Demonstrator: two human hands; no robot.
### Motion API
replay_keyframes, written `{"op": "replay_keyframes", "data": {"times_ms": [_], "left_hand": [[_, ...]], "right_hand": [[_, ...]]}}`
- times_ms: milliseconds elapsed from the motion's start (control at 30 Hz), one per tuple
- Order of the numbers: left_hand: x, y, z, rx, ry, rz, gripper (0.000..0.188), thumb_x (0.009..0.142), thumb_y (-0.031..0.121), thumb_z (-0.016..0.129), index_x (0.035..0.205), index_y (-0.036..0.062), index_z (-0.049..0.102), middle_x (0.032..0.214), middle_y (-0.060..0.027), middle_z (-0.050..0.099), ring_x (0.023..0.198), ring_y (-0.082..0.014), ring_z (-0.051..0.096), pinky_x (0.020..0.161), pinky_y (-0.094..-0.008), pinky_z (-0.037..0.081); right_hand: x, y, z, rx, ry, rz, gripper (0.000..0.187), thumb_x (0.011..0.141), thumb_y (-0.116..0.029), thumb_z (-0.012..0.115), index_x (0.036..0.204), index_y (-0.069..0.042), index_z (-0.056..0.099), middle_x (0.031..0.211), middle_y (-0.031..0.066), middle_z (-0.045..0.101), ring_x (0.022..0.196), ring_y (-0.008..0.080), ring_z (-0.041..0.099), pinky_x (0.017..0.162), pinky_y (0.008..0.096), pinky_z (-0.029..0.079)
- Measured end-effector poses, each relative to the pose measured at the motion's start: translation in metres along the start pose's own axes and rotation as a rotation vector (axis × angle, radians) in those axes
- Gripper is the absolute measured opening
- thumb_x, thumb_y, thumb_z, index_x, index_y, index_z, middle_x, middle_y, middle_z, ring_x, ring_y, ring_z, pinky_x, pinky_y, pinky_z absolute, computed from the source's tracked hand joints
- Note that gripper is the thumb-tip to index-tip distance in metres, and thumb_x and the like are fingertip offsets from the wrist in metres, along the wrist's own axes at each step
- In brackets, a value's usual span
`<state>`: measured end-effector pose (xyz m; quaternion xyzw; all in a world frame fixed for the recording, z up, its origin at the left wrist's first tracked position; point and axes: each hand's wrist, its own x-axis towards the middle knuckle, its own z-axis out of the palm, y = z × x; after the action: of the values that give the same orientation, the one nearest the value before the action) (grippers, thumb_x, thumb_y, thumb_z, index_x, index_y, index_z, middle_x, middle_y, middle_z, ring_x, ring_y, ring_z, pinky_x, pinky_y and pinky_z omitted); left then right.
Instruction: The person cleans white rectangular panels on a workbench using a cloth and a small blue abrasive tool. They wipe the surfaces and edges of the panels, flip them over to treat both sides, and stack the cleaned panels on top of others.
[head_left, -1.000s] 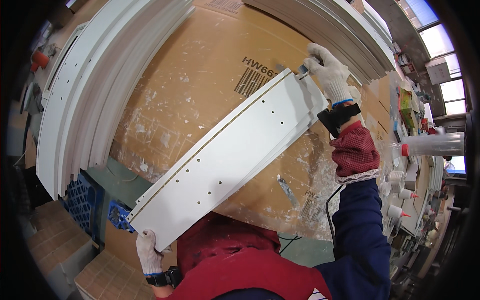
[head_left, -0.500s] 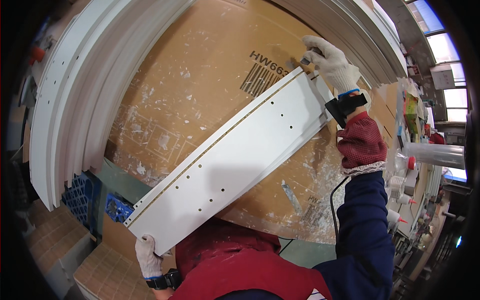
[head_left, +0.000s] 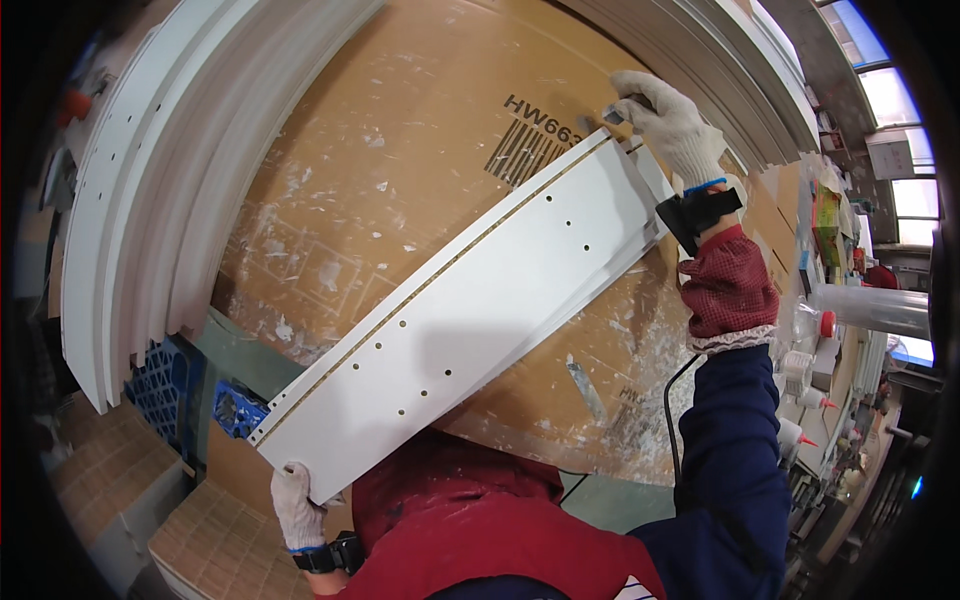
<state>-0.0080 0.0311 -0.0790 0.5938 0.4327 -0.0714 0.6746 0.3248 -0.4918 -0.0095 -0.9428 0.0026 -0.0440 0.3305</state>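
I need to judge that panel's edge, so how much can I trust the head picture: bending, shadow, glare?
Head view: fisheye bows the stacked white boards at the left and darkens the rim; the white panel near the middle reads almost straight and sharp; soft shadows cross its lower half; windows at right are bright, with no glare on the panel.

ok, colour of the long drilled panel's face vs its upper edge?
Head view: the panel face is plain white; the long upper edge shows raw tan board.

Cardboard-covered workbench (head_left: pixel 400 200), stacked white panels (head_left: pixel 130 200), bright windows (head_left: pixel 900 110), blue crate (head_left: pixel 160 385)
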Motion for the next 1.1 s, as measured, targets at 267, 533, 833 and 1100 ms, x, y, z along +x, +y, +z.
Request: {"op": "replay_keyframes", "data": {"times_ms": [267, 533, 833, 1100], "left_hand": [[-0.004, 0.006, 0.008, 0.021, 0.033, -0.031, 0.014, 0.093, 0.007, 0.048, 0.105, 0.0000, 0.052, 0.088, -0.0056, 0.057, 0.070, -0.0143, 0.060, 0.057, -0.0287, 0.053], [-0.001, 0.007, 0.012, 0.059, 0.035, -0.062, 0.015, 0.093, 0.007, 0.047, 0.104, 0.0002, 0.053, 0.084, -0.0065, 0.057, 0.065, -0.0155, 0.061, 0.051, -0.0294, 0.052], [-0.017, 0.011, 0.015, -0.123, -0.187, -0.019, 0.027, 0.097, 0.019, 0.053, 0.116, 0.0008, 0.050, 0.097, -0.0099, 0.064, 0.077, -0.0218, 0.068, 0.057, -0.0339, 0.059], [-0.013, -0.012, -0.015, -0.564, -0.490, -0.010, 0.065, 0.101, 0.048, 0.033, 0.125, -0.0100, 0.047, 0.101, -0.0192, 0.065, 0.079, -0.0263, 0.068, 0.069, -0.0385, 0.060]], "right_hand": [[0.003, -0.013, 0.000, 0.011, -0.044, 0.040, 0.022, 0.090, -0.005, 0.058, 0.112, -0.002, 0.062, 0.100, 0.0110, 0.068, 0.090, 0.0208, 0.067, 0.082, 0.0283, 0.052], [-0.006, 0.001, -0.008, 0.010, 0.064, -0.059, 0.019, 0.090, -0.005, 0.060, 0.107, 0.001, 0.063, 0.100, 0.0094, 0.067, 0.091, 0.0167, 0.066, 0.079, 0.0262, 0.052], [-0.074, -0.054, 0.014, 0.488, -0.093, 0.071, 0.035, 0.088, 0.000, 0.061, 0.122, 0.002, 0.055, 0.104, 0.0049, 0.061, 0.085, 0.0110, 0.059, 0.074, 0.0241, 0.050], [-0.198, -0.205, 0.125, 0.759, -0.706, 0.059, 0.040, 0.081, 0.003, 0.065, 0.120, 0.002, 0.055, 0.103, 0.0063, 0.059, 0.088, 0.0141, 0.060, 0.076, 0.0258, 0.050]]}}
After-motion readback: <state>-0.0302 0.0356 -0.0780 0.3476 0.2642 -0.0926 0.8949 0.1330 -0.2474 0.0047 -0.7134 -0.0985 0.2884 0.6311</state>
